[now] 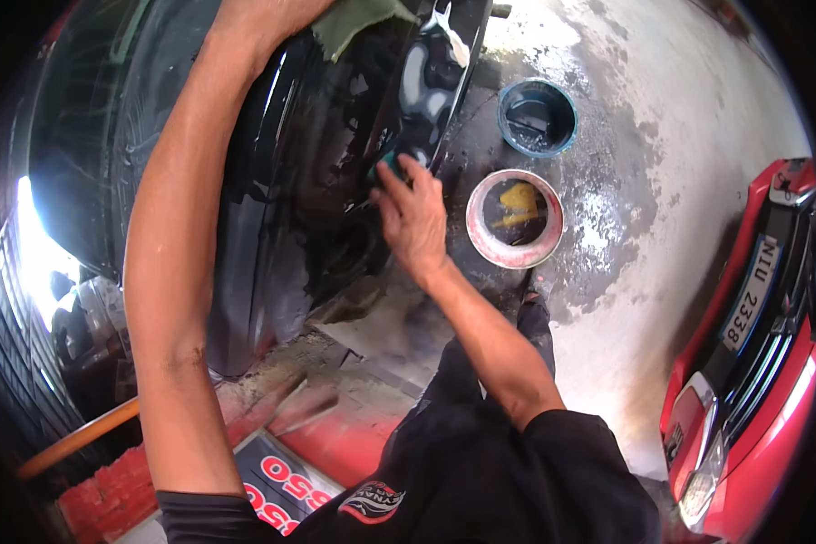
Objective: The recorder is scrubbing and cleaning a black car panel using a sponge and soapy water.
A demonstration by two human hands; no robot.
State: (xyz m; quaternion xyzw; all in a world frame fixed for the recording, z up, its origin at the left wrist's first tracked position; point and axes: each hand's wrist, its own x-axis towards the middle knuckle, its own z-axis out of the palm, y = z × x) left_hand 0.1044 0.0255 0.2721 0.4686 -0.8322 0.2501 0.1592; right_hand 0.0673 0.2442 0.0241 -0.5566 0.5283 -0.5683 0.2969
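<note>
My right hand (413, 216) bends its fingers over a small green pad (386, 167), pressed on the wet, glossy black body panel of a car (353, 143). At the top edge, my left hand (272, 10) is partly cut off by the frame; a green cloth (362, 24) lies beside it on the panel, and whether the fingers grip it cannot be told. A whitish patch (454, 42) shows near the panel's far edge. To the right stand a blue bucket (537, 117) of dark liquid and a red-and-white bucket (477, 231) with a yellow sponge or cloth (518, 204) in its water.
Wet concrete floor (602, 197) lies around the buckets. A red car (741, 408) stands at the right edge. At lower left are an orange pole (78, 438), red-stained flooring and a printed board (279, 476). The black car's glass (75, 149) is at the left.
</note>
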